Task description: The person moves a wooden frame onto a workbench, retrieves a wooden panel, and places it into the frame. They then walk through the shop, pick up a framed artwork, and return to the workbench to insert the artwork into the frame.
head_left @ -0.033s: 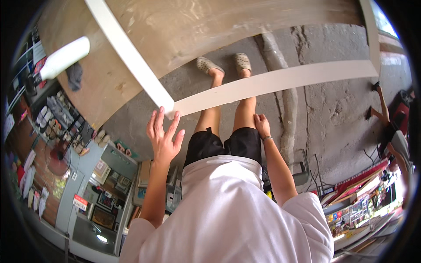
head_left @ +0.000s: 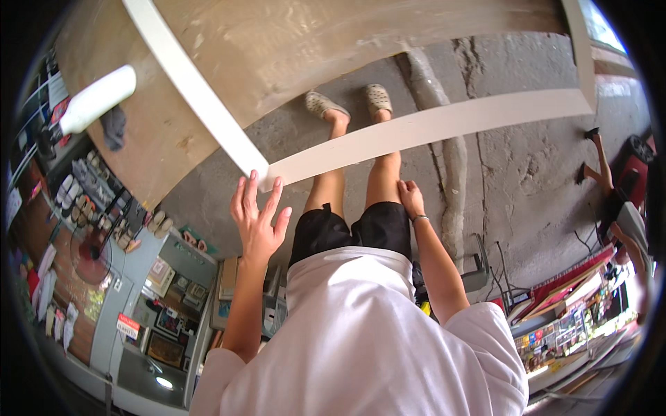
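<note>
In the head view, the only one supplied, you stand at a wooden tabletop (head_left: 277, 59) with a pale frame before you, its left strip (head_left: 194, 87) lying across the board and its near strip (head_left: 427, 133) reaching out over the concrete floor (head_left: 513, 163) in front of your legs (head_left: 383, 179). Your left hand (head_left: 258, 220) is open, fingers spread, fingertips at the near-left corner where the two strips meet; it does not wrap round either piece. This placement appears to steady the corner, which projects past the board's edge, the rest of that strip probably being borne by the tabletop. Your right hand (head_left: 413, 200) is lowered beside your right leg, fingers curled; whether it holds anything you cannot tell from here. The near strip's long axis runs from your left fingertips rightward and slightly away, its bow likely owed to the lens. The left strip points forward and leftward, and a right strip (head_left: 581, 59) leads away from the far end. A white bottle (head_left: 100, 98) lies left of the frame, beside a dark cloth (head_left: 113, 130).
</note>
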